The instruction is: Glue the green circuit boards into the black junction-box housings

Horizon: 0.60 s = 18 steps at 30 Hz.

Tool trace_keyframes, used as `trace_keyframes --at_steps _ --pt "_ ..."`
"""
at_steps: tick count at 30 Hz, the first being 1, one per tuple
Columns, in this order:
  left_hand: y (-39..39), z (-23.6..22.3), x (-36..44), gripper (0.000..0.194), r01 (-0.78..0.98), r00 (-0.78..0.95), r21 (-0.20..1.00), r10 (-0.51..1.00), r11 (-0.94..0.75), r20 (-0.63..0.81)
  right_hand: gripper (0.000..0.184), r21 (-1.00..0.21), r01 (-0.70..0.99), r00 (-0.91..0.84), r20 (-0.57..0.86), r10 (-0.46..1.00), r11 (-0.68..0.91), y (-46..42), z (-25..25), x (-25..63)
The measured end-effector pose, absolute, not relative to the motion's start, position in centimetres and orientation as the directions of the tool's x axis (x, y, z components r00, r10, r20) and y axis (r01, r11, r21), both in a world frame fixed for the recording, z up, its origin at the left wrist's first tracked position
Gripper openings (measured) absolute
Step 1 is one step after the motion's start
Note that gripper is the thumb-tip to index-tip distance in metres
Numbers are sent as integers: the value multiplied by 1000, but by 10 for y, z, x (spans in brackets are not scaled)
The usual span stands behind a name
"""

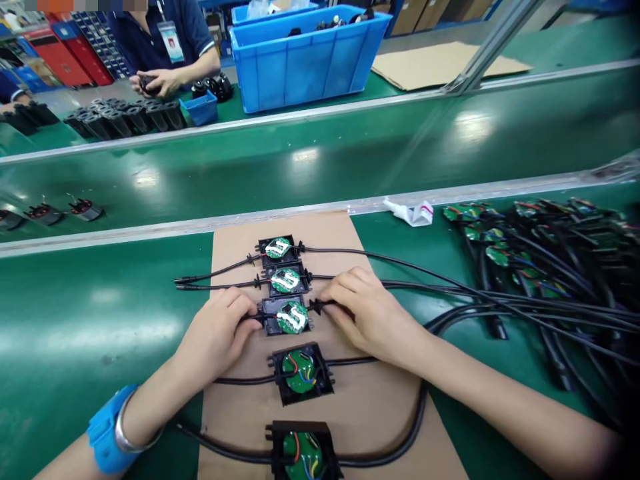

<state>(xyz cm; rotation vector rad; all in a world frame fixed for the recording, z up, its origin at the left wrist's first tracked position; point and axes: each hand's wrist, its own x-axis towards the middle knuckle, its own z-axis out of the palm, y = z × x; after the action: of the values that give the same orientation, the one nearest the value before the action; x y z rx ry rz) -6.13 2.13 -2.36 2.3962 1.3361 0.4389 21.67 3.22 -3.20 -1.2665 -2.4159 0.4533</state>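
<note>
Several black plastic housings lie in a column on a cardboard sheet (385, 400), each with a round green circuit board and black cables at both sides. At the third housing (273, 325) from the back, my left hand (220, 337) pinches the short cable on its left edge. My right hand (367, 313) pinches the long black cable (327, 304) just right of that housing, beside its strain relief. White compound covers part of this circuit board (293, 317) and the two behind it. Nearer me, two housings (303, 373) hold boards with red, yellow and blue wires showing.
A heap of cabled circuit boards (545, 247) lies at right, and a crumpled white wrapper (413, 212) near the rail. Small motors (86, 209) sit on the green belt at left. Beyond it are a co-worker (170, 47), black cylindrical parts (125, 119) and a blue bin (305, 67).
</note>
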Motion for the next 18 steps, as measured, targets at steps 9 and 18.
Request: trace_keyframes --at_steps 9,18 --pt "5 -5 -62 10 743 450 464 873 -482 188 23 -455 553 -686 228 691 699 8 -10 223" --pt "20 -16 -47 16 820 495 289 866 -494 74 19 -290 655 -719 47 694 698 20 -5 199"
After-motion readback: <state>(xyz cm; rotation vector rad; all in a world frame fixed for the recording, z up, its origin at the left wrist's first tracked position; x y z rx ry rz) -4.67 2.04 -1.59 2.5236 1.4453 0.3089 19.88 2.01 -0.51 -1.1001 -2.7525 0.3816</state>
